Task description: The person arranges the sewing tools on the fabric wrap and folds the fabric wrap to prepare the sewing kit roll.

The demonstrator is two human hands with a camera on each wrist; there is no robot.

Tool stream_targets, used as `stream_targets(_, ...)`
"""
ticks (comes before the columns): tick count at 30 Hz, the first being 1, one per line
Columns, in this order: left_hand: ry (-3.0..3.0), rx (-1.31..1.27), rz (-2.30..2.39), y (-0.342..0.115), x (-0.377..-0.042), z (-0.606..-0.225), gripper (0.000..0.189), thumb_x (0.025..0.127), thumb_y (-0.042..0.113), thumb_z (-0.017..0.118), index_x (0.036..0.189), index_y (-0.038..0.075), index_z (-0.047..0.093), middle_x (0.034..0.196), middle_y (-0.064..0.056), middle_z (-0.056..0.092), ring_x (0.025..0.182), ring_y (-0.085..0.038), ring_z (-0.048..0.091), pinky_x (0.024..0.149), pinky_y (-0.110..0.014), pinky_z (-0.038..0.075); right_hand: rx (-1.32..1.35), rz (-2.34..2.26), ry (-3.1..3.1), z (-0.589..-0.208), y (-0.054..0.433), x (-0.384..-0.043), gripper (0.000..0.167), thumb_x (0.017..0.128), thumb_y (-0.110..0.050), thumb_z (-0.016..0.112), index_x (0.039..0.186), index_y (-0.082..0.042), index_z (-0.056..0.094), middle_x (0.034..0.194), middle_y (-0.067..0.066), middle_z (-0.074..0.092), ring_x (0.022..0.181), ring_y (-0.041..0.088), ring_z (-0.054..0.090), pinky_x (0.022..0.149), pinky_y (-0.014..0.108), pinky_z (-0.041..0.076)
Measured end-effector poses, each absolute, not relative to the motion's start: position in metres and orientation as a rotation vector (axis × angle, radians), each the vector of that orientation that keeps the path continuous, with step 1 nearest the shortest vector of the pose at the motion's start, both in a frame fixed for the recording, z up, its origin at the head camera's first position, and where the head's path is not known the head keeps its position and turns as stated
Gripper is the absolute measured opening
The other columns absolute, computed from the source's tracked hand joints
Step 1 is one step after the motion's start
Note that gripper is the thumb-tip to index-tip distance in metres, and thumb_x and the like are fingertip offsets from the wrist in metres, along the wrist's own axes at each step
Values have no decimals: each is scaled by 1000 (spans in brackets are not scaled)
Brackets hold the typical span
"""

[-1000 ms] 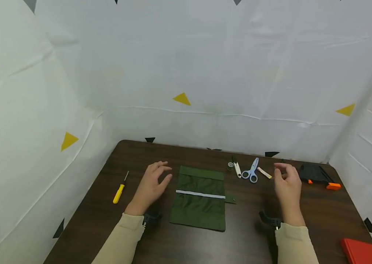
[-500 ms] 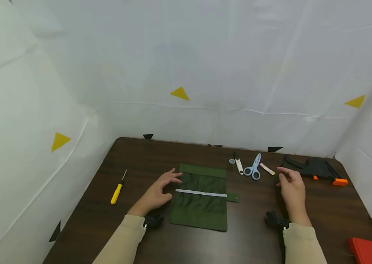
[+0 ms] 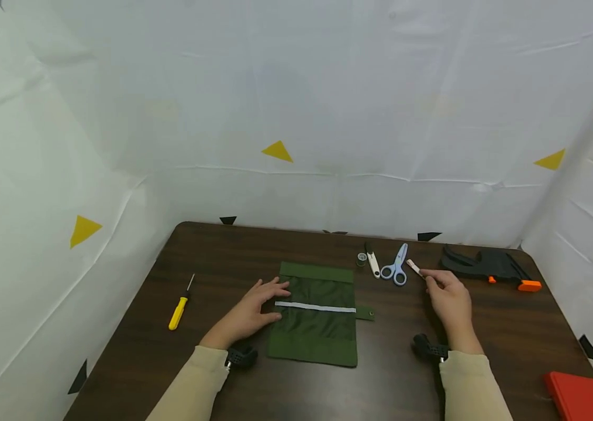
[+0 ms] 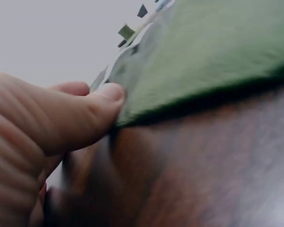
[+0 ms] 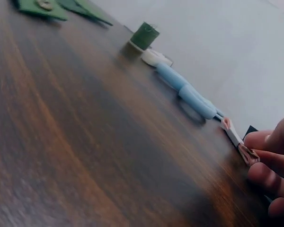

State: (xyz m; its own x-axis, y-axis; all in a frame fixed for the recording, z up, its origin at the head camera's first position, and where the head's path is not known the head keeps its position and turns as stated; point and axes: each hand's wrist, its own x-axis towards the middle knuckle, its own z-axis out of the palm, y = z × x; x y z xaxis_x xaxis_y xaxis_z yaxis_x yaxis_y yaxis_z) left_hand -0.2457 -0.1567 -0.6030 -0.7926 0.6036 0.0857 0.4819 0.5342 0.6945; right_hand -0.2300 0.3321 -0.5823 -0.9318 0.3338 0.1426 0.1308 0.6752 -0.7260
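A green fabric tool roll (image 3: 317, 345) with a white strip across it lies unfolded on the table. My left hand (image 3: 249, 310) rests at its left edge, fingers spread over the cloth; the left wrist view has the thumb (image 4: 109, 94) at the fabric's edge. My right hand (image 3: 449, 298) pinches the near end of a small looped pink bundle with a white band (image 5: 233, 132). Left of that bundle lie light blue scissors (image 3: 395, 269), white-handled thread snips (image 3: 372, 264) and a small spool of green thread (image 5: 145, 36).
A yellow-handled screwdriver (image 3: 178, 313) lies left of the left hand. Behind the right hand is a black tool with orange parts (image 3: 486, 266). A red case (image 3: 583, 397) sits at the near right. White sheeting (image 3: 328, 117) rises behind the table.
My right hand has moved onto the small pink bundle and taken its near end. The left hand has shifted right onto the tool roll's edge. The head view has shifted slightly.
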Motion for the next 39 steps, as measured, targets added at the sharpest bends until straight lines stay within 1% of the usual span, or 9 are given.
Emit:
stream_targets(2,2647,915,1086,-154,-245,-603,56,100,19,81,153,19,62,173,-2,46,167,-29,31,139,-60,10,-372,1099,-2620,-583,330,-230,31,111,-20,58,129,-10,81,124,14,74,99,23,66,81,32,46)
stream_targets(3,2671,915,1078,-153,-245,-604,56,99,19,81,152,19,62,173,-3,47,166,-29,34,138,-61,13,-373,1092,-2616,-583,329,-229,30,111,-19,59,128,-9,81,123,14,74,100,25,66,81,31,45)
stream_targets(8,2747,888,1041,-149,-245,-608,54,100,22,81,150,17,63,173,-3,46,166,-30,35,137,-60,18,-390,1036,-2587,-583,327,-230,24,109,-19,64,122,-10,82,114,14,71,89,25,63,71,29,43)
stream_targets(11,2785,862,1004,-149,-246,-607,53,102,24,79,152,17,63,174,-2,44,167,-29,32,138,-59,18,-373,1013,-2588,-583,326,-234,22,107,-20,69,122,-9,80,113,16,70,87,26,60,71,32,43)
stream_targets(15,2804,872,961,-149,-246,-603,54,104,25,76,155,16,62,177,-3,39,168,-31,28,137,-60,19,-380,1000,-2619,-583,327,-237,25,105,-20,71,126,-8,77,113,17,70,85,27,59,70,35,41)
stream_targets(23,2787,832,959,-146,-245,-603,53,107,28,72,158,22,60,181,-4,28,171,-31,19,136,-64,19,-488,989,-2627,-584,324,-236,35,105,-30,73,129,-5,76,108,18,70,89,33,60,71,37,41)
stream_targets(29,2809,782,1064,-140,-243,-608,45,105,20,75,149,19,66,178,-8,37,169,-34,27,134,-67,22,-501,944,-2621,-585,319,-236,30,105,-26,72,121,-2,79,101,18,67,84,32,58,67,38,39)
stream_targets(35,2842,763,1114,-136,-240,-611,27,102,16,76,128,21,71,174,-6,45,167,-34,32,133,-66,25,-485,965,-2536,-588,318,-234,24,104,-22,73,112,-1,80,103,18,65,87,32,56,70,38,38)
stream_targets(39,2868,747,1133,-136,-241,-610,24,101,16,76,122,24,70,172,-4,48,166,-31,34,132,-67,25,-466,1087,-2395,-589,319,-235,23,106,-23,72,115,-3,77,106,16,66,82,22,59,67,31,44)
